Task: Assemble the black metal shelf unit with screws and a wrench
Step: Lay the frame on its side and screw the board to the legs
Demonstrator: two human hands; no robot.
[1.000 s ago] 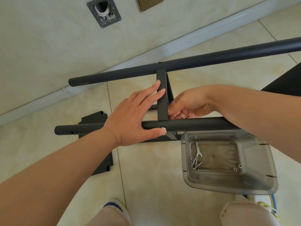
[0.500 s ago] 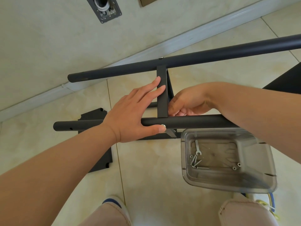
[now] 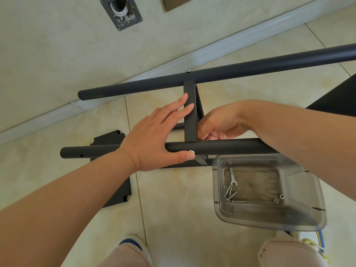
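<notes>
The black metal shelf frame [image 3: 192, 112] lies low over the beige tiled floor [image 3: 173, 199], close to the pale skirting board [image 3: 134, 74]. It shows as two long round black tubes joined by a flat black crossbar: the far tube [image 3: 250, 68] runs along the wall side and the near tube [image 3: 221, 148] lies closer to the person.

The left hand [image 3: 154, 139] is spread flat with straight fingers lying against the crossbar, while its thumb presses under the near tube beside a small silver screw head [image 3: 191, 151] set in that tube. The right hand [image 3: 217, 124] reaches in from the right behind the near tube, its fingers curled at the foot of the crossbar; whatever they pinch is hidden, so I cannot tell what it holds.

A clear plastic tub [image 3: 269, 218] stands on the floor just beside the near tube, on the right. Inside it lie a small silver flat wrench [image 3: 232, 177], a cluster of loose silver screws [image 3: 230, 193] and a few nuts [image 3: 278, 199]. A flat black metal panel [image 3: 115, 189] lies on the floor under the left forearm.
</notes>
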